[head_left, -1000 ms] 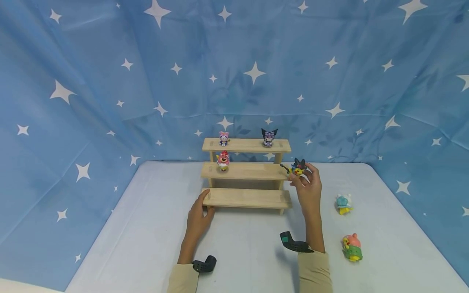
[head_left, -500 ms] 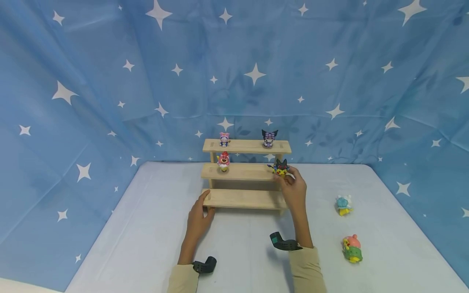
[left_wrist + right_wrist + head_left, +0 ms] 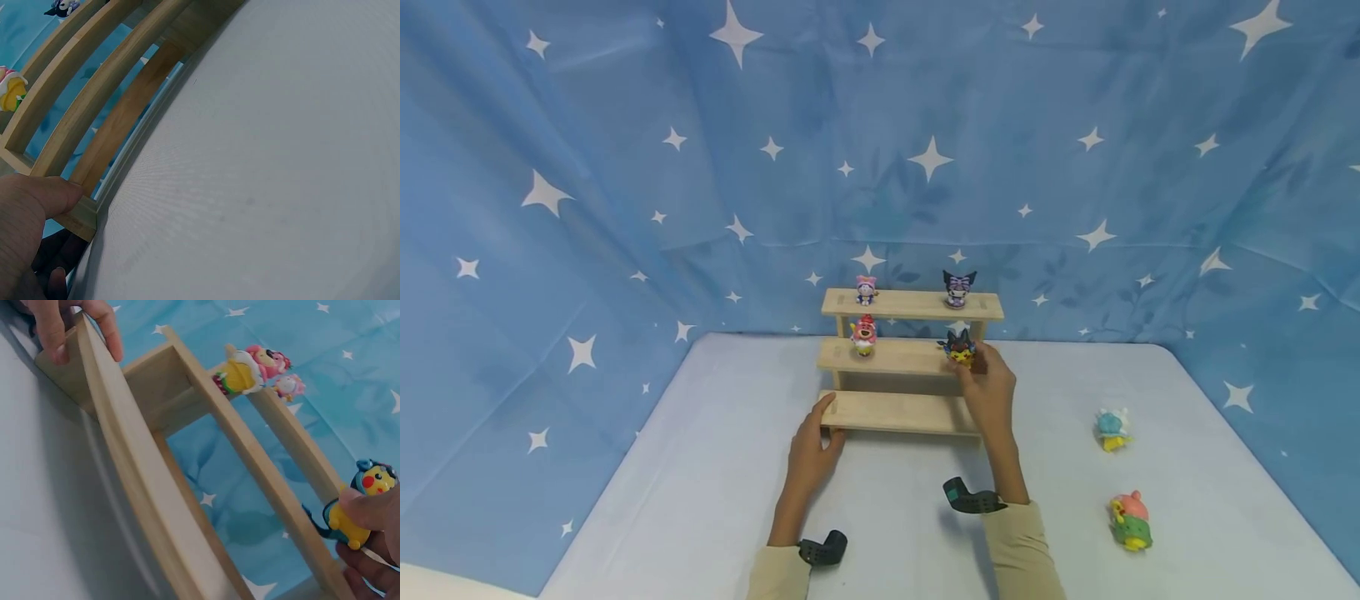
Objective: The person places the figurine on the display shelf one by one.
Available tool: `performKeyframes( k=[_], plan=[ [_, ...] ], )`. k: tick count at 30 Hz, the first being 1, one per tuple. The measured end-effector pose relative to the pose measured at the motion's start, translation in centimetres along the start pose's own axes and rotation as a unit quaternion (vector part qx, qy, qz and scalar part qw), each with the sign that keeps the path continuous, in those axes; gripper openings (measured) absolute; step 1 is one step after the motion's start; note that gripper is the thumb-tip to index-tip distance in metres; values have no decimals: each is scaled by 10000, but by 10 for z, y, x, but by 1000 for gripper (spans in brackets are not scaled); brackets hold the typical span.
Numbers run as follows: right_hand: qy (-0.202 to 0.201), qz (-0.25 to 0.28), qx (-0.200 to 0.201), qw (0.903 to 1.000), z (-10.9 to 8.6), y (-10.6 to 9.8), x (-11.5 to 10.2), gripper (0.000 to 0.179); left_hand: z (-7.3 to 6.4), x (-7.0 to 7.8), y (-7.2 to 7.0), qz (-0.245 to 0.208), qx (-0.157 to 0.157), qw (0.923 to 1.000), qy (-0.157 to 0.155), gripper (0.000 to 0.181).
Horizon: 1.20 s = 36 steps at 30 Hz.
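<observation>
In the head view my right hand (image 3: 990, 396) pinches a yellow figurine (image 3: 958, 347) with red cheeks and a black eared hood, at the right end of the middle tier of a wooden stepped shelf (image 3: 901, 412). The right wrist view shows my thumb against the body of this yellow figurine (image 3: 351, 522), its dark tail curving out. Whether its feet touch the board I cannot tell. My left hand (image 3: 812, 450) grips the left end of the bottom tier. In the left wrist view, the left thumb (image 3: 53, 195) lies on that board's end, with fingers behind it.
A pink figurine (image 3: 863, 335) stands at the middle tier's left. On the top tier are a small pink-hatted figurine (image 3: 866, 291) and a black-eared one (image 3: 957, 289). A blue-and-white figurine (image 3: 1112, 429) and a pink-and-green one (image 3: 1131, 521) lie on the white table (image 3: 685, 492).
My right hand has moved left with the yellow figurine, from beyond the shelf's right end to over the middle tier. My left hand has kept its grip on the bottom tier.
</observation>
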State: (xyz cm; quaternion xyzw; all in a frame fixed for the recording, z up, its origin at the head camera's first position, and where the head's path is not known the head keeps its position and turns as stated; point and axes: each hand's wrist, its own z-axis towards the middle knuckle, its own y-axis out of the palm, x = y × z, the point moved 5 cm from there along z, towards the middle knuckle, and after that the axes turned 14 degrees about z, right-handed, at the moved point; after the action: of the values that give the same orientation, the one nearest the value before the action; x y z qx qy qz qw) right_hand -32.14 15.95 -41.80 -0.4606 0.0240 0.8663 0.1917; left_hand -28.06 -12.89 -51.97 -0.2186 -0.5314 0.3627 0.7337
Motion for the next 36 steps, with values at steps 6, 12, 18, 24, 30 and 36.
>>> performKeyframes(
  k=[6, 12, 18, 24, 30, 36],
  plan=[
    [75, -74, 105, 9999, -2, 6, 2, 42, 0, 1, 2, 70, 80, 9999, 79, 66],
    [-117, -25, 265, 9996, 0, 10, 5, 40, 1, 0, 2, 105, -17, 9999, -14, 67],
    [15, -501, 250, 9984, 0, 15, 8, 44, 2, 0, 0, 100, 50, 9999, 96, 66],
    [177, -804, 291, 9962, 0, 18, 10, 51, 2, 0, 2, 85, -23, 10000, -28, 67],
    [232, -776, 439, 9957, 1, 16, 11, 50, 1, 1, 3, 92, -69, 9999, -71, 67],
    [245, -844, 473, 9950, 2, 18, 11, 49, 1, 0, 2, 81, 11, 10000, -42, 66]
  ],
)
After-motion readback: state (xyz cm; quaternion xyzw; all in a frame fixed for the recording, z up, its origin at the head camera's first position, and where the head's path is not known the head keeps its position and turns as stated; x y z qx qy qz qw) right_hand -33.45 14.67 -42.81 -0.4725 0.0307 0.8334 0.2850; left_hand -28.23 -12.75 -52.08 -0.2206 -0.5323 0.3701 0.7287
